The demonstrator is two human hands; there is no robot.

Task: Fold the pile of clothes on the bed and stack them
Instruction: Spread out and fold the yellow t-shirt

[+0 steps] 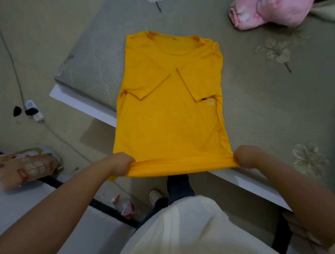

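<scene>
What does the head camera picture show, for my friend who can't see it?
Two hands, left hand and right hand, grip the bottom hem of a yellow T-shirt lying flat on the bed, sleeves folded in. A pink garment lies beyond.

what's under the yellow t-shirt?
The yellow t-shirt lies on the bed, its hem past the bed's edge, gripped by the left hand and right hand. Both sleeves are folded on top. Anything beneath the shirt is covered.
</scene>
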